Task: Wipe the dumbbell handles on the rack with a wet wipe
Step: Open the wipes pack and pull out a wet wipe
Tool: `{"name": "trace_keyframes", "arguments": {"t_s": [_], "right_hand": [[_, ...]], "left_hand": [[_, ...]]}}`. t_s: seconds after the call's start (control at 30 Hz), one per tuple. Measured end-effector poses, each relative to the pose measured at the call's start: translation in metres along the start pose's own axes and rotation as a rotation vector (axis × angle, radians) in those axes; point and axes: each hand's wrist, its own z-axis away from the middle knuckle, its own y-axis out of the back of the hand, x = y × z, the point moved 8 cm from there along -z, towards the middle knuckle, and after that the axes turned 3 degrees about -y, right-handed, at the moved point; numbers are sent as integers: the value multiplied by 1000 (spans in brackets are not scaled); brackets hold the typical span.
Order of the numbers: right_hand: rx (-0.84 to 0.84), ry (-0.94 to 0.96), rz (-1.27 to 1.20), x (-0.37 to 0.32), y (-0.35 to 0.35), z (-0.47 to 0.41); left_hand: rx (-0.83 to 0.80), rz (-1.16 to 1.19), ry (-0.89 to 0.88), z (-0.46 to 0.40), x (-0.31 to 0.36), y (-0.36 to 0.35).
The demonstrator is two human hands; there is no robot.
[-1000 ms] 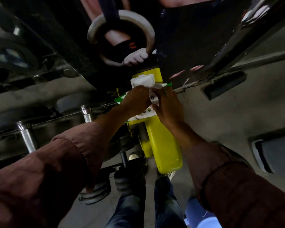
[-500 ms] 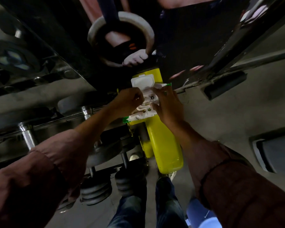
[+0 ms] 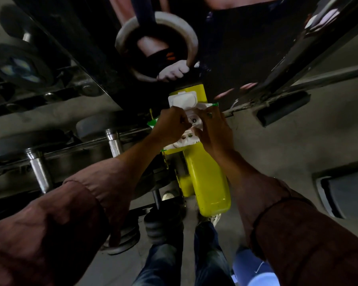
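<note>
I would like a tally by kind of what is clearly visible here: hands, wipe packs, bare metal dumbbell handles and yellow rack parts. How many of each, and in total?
Hands: 2, left hand and right hand
Wet wipe pack, flip lid open: 1
Metal dumbbell handles clearly showing: 2, and
Yellow rack post: 1
Total: 6

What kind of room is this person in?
Most likely a gym. Dumbbells with metal handles sit on a rack, and a poster shows a gymnastics ring. The hands hold a wipes pack.
</note>
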Motion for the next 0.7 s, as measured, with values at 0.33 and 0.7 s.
{"name": "trace_keyframes", "arguments": {"t_s": [0.33,0.7], "right_hand": [[-37,14,-37,-2,5,0],[-65,-4,-68,6,-7,-3]], "left_hand": [[-151,526,172,41,-10,29],[161,1046,271,56,-17,20]]}}
